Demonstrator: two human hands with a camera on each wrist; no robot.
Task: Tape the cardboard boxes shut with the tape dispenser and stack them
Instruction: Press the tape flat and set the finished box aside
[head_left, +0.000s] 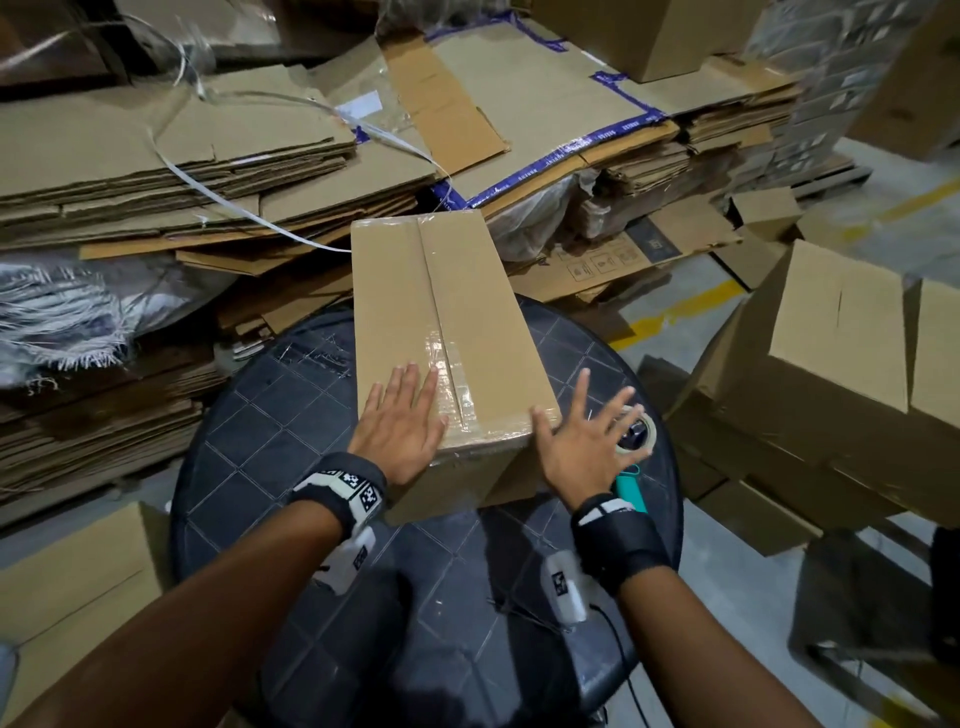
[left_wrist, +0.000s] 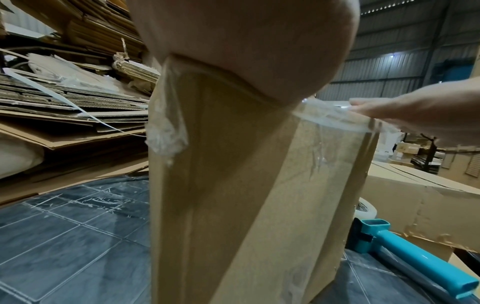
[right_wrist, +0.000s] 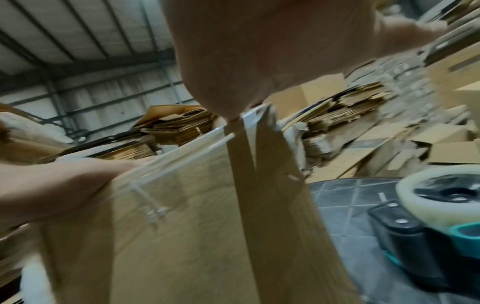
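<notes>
A long cardboard box (head_left: 415, 291) lies on a round dark table (head_left: 249, 467), with clear tape (head_left: 449, 374) along its top seam and over the near edge. My left hand (head_left: 400, 415) lies flat on the box's near left top, fingers straight. My right hand (head_left: 587, 441) hovers with spread fingers at the box's near right corner, the thumb touching it. The tape dispenser (head_left: 635, 452), teal-handled with a tape roll, lies on the table right of the box, partly behind my right hand. The left wrist view shows the taped box end (left_wrist: 246, 185) and the dispenser handle (left_wrist: 415, 259). The right wrist view shows the roll (right_wrist: 441, 197).
Piles of flattened cardboard (head_left: 182, 176) fill the floor behind and left of the table. Assembled boxes (head_left: 841, 353) stand stacked at the right. Another box (head_left: 67, 597) sits at the near left. A yellow line (head_left: 675, 317) crosses the grey floor at the right.
</notes>
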